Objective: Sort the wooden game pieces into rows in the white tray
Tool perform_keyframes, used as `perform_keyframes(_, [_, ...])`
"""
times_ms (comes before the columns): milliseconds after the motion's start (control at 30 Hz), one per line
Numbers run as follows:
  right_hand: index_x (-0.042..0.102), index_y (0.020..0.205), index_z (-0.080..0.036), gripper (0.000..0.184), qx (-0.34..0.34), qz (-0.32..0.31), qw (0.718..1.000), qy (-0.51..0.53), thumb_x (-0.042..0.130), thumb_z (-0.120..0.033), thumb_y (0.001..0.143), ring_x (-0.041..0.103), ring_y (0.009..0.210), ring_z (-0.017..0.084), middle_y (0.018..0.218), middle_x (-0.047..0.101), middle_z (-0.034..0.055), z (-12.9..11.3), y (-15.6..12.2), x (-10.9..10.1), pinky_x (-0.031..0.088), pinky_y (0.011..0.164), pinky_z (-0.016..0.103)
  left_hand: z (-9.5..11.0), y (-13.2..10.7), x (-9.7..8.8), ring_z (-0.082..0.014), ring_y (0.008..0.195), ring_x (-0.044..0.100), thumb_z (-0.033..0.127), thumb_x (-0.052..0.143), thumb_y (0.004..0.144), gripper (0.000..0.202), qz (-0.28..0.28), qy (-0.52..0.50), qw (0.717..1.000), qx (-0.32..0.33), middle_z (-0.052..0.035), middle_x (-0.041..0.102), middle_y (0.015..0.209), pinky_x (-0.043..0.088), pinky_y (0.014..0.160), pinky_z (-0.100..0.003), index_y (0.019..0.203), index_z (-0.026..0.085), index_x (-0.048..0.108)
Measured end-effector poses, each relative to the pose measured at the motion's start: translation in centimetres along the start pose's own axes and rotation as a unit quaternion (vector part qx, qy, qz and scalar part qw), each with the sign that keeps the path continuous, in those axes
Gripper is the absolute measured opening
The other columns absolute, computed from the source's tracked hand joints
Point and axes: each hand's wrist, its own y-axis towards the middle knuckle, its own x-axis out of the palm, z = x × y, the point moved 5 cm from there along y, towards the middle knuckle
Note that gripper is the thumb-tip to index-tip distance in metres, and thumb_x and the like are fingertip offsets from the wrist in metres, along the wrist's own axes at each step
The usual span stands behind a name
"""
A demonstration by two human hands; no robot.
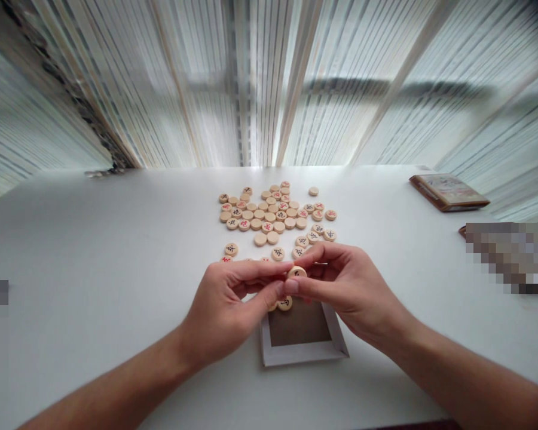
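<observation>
My left hand (226,304) and my right hand (345,286) meet above a shallow white box tray (302,352) with a brown bottom. Both are closed in a pinch round a short stack of round wooden game pieces (296,273). One more piece (285,303) shows just under my fingers, over the tray's far edge. Beyond my hands, several loose pieces (273,215) with red or black characters lie scattered on the white table (94,251).
A brown box lid (448,191) lies at the far right of the table. Just in front of it sits a blurred-out patch (511,254). Striped blinds (269,83) hang behind the table's far edge.
</observation>
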Motion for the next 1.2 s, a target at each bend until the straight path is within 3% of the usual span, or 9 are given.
perform_keyframes(267, [0.084,0.077,-0.018,0.022,-0.023,-0.02,0.999,-0.014,0.102,-0.014,0.066,0.072,0.058,0.01,0.07,0.081,0.0027,0.0,-0.3,0.0,0.059,0.058,0.015,0.1,-0.3,0.2,-0.0173,0.085,0.085,0.001,0.086,0.083,0.039,-0.048,-0.014,0.999,0.02,-0.0029,0.088,0.099,0.07,0.083,-0.02,0.114,0.024,0.086])
perform_keyframes(433, [0.086,0.081,-0.018,0.018,-0.034,-0.03,0.999,-0.014,0.101,-0.016,0.07,0.073,0.059,0.01,0.07,0.081,0.003,0.0,-0.3,0.2,0.059,0.058,0.015,0.0,-0.1,0.3,-0.0177,0.079,0.085,0.006,0.089,0.082,0.027,-0.017,-0.056,0.998,-0.012,-0.0029,0.087,0.087,0.07,0.077,-0.019,0.104,0.02,0.087])
perform_keyframes(633, [0.089,0.092,-0.021,0.019,-0.056,-0.032,0.997,-0.046,0.098,-0.019,0.076,0.077,0.068,0.012,0.078,0.083,0.0041,-0.2,-0.3,0.1,0.064,0.068,0.016,-0.3,0.1,-0.1,-0.018,0.074,0.084,0.007,0.098,0.069,0.03,0.021,-0.078,0.996,-0.042,-0.0033,0.087,0.084,0.069,0.072,-0.018,0.095,0.017,0.086])
perform_keyframes(900, [0.089,0.094,-0.025,0.031,-0.118,-0.026,0.991,-0.064,0.101,-0.013,0.069,0.081,0.081,0.014,0.088,0.086,0.003,-0.9,-0.4,0.2,0.065,0.078,0.015,0.4,-0.1,-1.0,-0.0152,0.084,0.084,0.006,0.089,0.08,0.024,0.061,0.036,0.996,0.055,-0.0017,0.088,0.094,0.067,0.081,-0.016,0.098,0.022,0.089])
perform_keyframes(1200, [0.089,0.093,-0.024,0.019,-0.193,-0.031,0.976,-0.096,0.093,-0.013,0.079,0.079,0.088,0.016,0.094,0.082,0.0054,-1.5,-0.3,0.4,0.067,0.078,0.02,0.7,-0.2,-1.4,-0.0176,0.093,0.082,0.005,0.086,0.084,0.029,0.057,0.138,0.974,0.169,-0.0012,0.087,0.101,0.066,0.089,-0.026,0.104,0.026,0.088])
